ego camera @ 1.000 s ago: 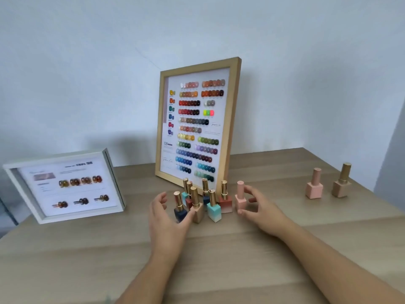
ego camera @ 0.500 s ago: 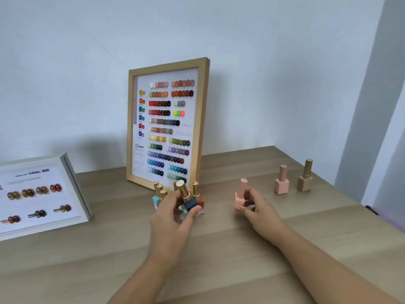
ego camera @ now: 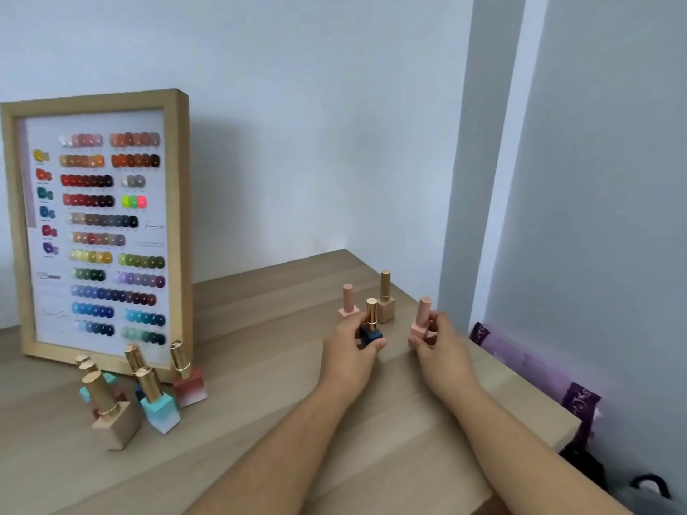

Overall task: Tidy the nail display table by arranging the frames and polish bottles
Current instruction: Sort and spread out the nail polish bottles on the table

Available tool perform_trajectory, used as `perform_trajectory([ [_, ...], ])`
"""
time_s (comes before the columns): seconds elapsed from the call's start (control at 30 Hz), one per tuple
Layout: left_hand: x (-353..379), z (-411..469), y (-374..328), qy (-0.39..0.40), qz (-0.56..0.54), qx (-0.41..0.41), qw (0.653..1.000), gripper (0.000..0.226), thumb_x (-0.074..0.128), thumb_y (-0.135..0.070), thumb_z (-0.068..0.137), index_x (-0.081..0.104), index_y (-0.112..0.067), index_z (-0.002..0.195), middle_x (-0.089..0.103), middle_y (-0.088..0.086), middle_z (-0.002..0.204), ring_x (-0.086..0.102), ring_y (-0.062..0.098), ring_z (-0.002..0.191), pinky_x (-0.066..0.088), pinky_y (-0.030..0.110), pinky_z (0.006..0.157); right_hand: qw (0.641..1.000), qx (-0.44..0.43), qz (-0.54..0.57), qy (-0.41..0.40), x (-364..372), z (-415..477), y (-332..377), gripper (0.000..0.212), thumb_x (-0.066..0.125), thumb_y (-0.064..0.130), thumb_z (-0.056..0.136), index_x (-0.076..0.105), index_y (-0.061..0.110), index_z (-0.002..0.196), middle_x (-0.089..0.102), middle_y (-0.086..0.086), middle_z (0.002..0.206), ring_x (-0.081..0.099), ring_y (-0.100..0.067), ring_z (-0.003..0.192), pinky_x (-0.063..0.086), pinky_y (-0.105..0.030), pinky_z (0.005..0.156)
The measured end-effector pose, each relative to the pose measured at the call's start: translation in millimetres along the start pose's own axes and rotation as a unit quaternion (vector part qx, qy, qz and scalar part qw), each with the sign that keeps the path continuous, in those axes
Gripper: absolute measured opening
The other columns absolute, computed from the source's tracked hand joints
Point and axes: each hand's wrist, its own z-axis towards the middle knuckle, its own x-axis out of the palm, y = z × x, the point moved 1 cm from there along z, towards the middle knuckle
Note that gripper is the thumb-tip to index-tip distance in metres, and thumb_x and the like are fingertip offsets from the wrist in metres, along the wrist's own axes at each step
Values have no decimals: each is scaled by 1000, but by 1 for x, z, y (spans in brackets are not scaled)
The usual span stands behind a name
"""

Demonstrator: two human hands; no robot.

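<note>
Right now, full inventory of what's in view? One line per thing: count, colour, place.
Wooden frame: 1, light wood around a nail colour chart, upright at the far left against the wall.
Clustered bottles: at least 5, teal, beige and reddish with gold caps, grouped in front of the frame; overlap hides an exact count.
Pink bottle: 1, pink body and cap, standing near the table's far right corner.
Beige bottle: 1, beige with gold cap, beside that pink bottle.
Table: 1, light wood.
Purple cloth: 1, off the table's right edge.
Dark blue bottle: 1, gold cap, held in the left hand.
Second pink bottle: 1, held in the right hand.
</note>
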Motion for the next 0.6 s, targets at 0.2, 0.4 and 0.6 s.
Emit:
perform_trajectory([
  [0.2, 5, 3, 6, 31, -12, -15, 999, 45, 72, -5, 76, 58, -27, 113, 63, -6, 99, 60, -6, 78, 39, -2, 68, 998, 15, -56, 19, 4, 6, -2, 35, 60, 12, 85, 50, 14, 119, 62, -8, 112, 58, -25, 99, 44, -32, 84],
  [0.4, -24, -27, 4, -9, 68, 33, 997, 45, 75, -20, 74, 53, -28, 113, 57, -12, 111, 52, 0, 101, 45, 18, 87, 986, -85, -52, -135, -7, -19, 17, 42, 67, 14, 80, 52, 13, 119, 53, 0, 115, 48, -28, 112, 38, -34, 95],
  [0.6, -104, -76, 7, -121, 182, 130, 967, 28, 70, -18, 77, 56, -25, 100, 55, -10, 87, 51, -1, 82, 37, 6, 71, 963, -269, -23, 11, 42, -71, 71, 28, 71, 16, 77, 57, 20, 101, 53, 12, 98, 52, -15, 93, 46, -33, 83],
])
